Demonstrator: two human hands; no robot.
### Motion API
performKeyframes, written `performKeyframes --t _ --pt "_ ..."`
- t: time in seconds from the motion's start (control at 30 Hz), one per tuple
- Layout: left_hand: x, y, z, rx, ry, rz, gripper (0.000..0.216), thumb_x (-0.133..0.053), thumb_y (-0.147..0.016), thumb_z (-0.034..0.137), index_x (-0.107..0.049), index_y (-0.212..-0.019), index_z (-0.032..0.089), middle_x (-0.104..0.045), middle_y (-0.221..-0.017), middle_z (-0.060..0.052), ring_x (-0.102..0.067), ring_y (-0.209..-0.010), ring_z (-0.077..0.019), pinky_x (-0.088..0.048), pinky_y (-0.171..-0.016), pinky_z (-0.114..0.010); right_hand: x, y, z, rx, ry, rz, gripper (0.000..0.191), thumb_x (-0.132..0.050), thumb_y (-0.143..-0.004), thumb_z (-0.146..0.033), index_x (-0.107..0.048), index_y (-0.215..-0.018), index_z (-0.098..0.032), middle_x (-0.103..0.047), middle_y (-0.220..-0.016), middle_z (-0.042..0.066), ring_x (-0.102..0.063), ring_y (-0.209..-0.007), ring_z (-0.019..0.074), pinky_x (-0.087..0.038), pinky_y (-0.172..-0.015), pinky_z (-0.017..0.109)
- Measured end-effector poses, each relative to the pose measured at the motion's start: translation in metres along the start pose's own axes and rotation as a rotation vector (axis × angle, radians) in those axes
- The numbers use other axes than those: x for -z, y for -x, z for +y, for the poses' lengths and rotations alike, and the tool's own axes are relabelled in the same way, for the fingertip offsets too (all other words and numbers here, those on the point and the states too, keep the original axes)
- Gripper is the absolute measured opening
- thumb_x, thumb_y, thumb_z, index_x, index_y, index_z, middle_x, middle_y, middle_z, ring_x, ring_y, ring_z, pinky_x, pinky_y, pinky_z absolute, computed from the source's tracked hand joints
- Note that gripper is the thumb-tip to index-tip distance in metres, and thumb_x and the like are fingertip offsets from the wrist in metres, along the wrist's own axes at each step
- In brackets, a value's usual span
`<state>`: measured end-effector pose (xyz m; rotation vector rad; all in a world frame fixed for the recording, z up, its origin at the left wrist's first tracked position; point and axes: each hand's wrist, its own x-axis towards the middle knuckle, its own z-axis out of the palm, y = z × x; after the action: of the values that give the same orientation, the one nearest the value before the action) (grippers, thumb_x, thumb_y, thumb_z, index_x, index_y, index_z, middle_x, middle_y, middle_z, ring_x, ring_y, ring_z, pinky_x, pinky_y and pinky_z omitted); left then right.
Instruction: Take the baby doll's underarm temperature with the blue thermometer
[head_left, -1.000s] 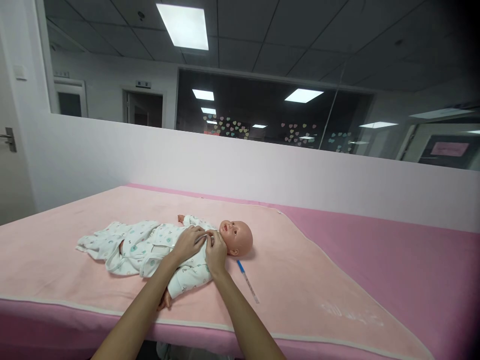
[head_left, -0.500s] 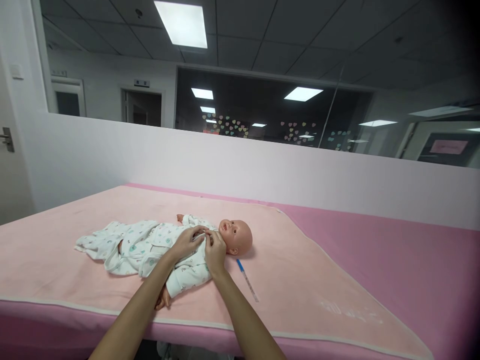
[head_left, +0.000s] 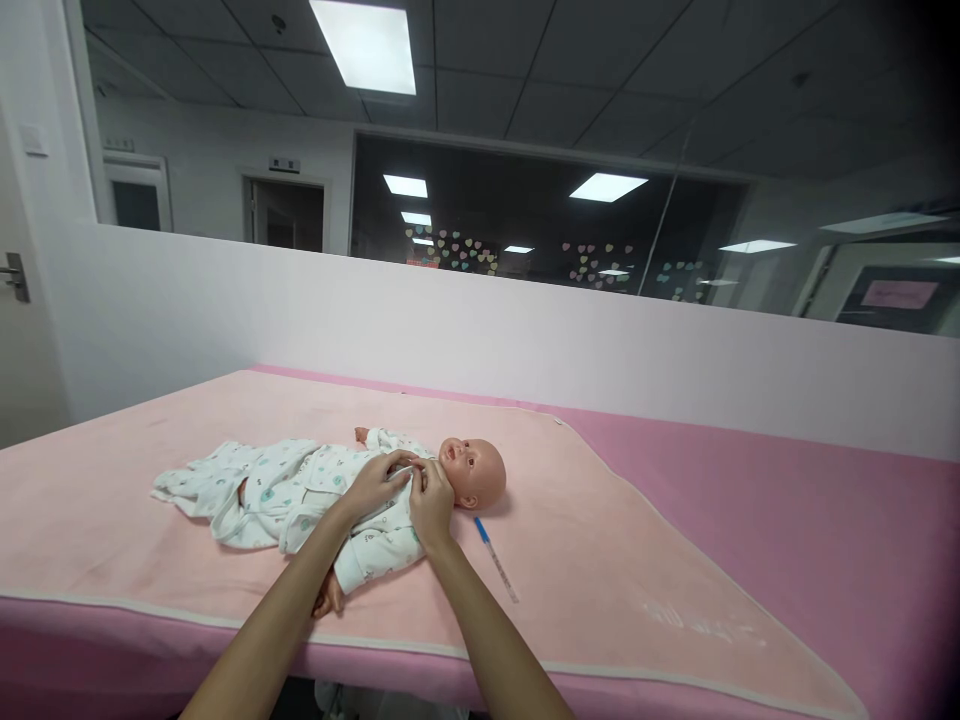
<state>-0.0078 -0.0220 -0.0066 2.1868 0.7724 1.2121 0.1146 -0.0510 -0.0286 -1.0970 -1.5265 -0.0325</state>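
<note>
A baby doll (head_left: 474,471) lies on its back on a pale pink blanket (head_left: 600,560), head to the right, dressed in a white patterned romper (head_left: 300,495). My left hand (head_left: 377,480) and my right hand (head_left: 431,502) meet at the doll's chest just below its chin. Both hands pinch the romper's front near the collar, fingers closed on the cloth. A thin thermometer with a blue tip (head_left: 495,559) lies on the blanket to the right of my right wrist.
The blanket covers a pink padded table (head_left: 825,530) that runs along a low white partition wall (head_left: 525,340). Glass panes with heart stickers stand above the wall. A door with a handle (head_left: 15,277) is at the far left.
Both hands stay at the doll's collar; the fingers have shifted slightly on the cloth. The doll and thermometer have not moved.
</note>
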Motion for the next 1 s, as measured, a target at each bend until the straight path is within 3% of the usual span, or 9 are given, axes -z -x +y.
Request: performKeyframes --t 0.4,0.7,0.83,1.0 --pt "-0.003 0.0 -0.002 0.044 0.038 0.108 0.023 -0.052 -0.073 0.019 -0.056 -0.096 0.018 -0.065 -0.086 -0.002 -0.059 -0.082 -0.0161 -0.044 -0.076 -0.028 -0.002 0.0 0.003 -0.015 -0.008 0.013 0.026 -0.035 -0.084 -0.014 -0.06 -0.087 -0.018 -0.062 -0.084 0.005 -0.056 -0.08 0.0158 -0.042 -0.074 0.026" --pt "-0.002 0.003 0.001 0.047 0.121 0.118 0.015 -0.049 -0.078 0.021 -0.056 -0.091 0.019 -0.063 -0.089 -0.003 -0.059 -0.085 -0.0165 -0.044 -0.078 -0.027 0.001 -0.002 0.001 0.022 -0.013 0.072 0.023 -0.035 -0.084 -0.017 -0.058 -0.088 -0.018 -0.059 -0.086 0.006 -0.054 -0.082 0.016 -0.043 -0.074 0.027" --pt "-0.003 0.005 0.003 0.01 -0.092 0.186 0.014 -0.045 -0.081 0.02 -0.058 -0.086 0.019 -0.064 -0.085 -0.003 -0.057 -0.081 -0.0173 -0.045 -0.074 -0.029 0.002 -0.002 -0.001 0.057 0.047 0.012 0.021 -0.037 -0.083 -0.017 -0.058 -0.086 -0.019 -0.058 -0.083 0.005 -0.054 -0.078 0.0158 -0.043 -0.07 0.026" --pt "0.007 0.019 0.009 -0.145 -0.493 0.347 0.019 -0.04 -0.085 0.018 -0.058 -0.091 0.021 -0.064 -0.093 -0.004 -0.053 -0.089 -0.0192 -0.041 -0.079 -0.032 0.002 -0.003 0.002 0.043 0.084 0.022 0.026 -0.035 -0.083 -0.015 -0.06 -0.09 -0.018 -0.063 -0.087 0.005 -0.057 -0.083 0.0162 -0.044 -0.073 0.026"
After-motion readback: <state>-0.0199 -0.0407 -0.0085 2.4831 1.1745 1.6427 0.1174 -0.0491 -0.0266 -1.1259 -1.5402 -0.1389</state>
